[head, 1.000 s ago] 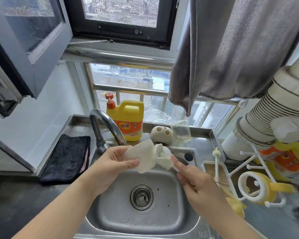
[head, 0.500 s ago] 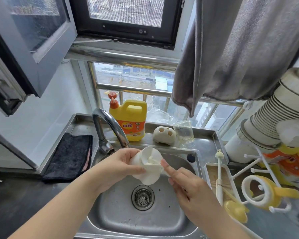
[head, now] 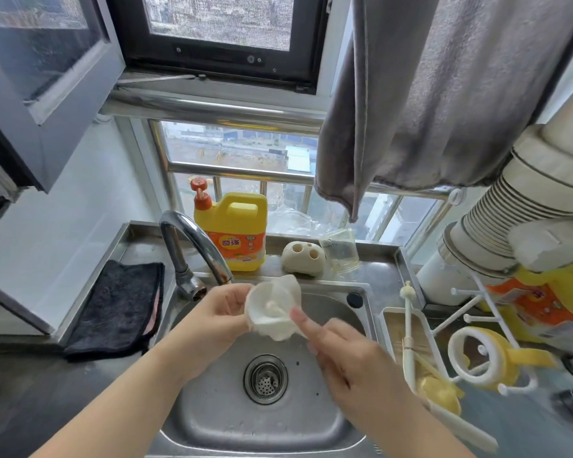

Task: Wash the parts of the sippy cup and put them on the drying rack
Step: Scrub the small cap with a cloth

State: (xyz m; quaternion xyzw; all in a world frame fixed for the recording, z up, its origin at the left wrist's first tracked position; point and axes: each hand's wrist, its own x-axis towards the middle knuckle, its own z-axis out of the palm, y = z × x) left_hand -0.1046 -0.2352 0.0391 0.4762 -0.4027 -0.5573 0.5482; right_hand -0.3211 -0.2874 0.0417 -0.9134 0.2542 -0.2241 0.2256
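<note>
Cup (head: 273, 307) held over the sink (head: 212, 421), open mouth facing up toward the person
Left hand (head: 217, 320) has its fingers curled round the cup's side, just under the tap (head: 192, 241). Right hand (head: 348, 358) pinches a thin brush handle that goes into the cup; the brush head is hidden inside. The cup looks light and a bit bendy, and likely slippery when wet and soapy, so the wall near the rim seems the best place to hold. Its long way runs from the bottom, farther off, up to the mouth. The drying rack (head: 463, 312) stands to the right
</note>
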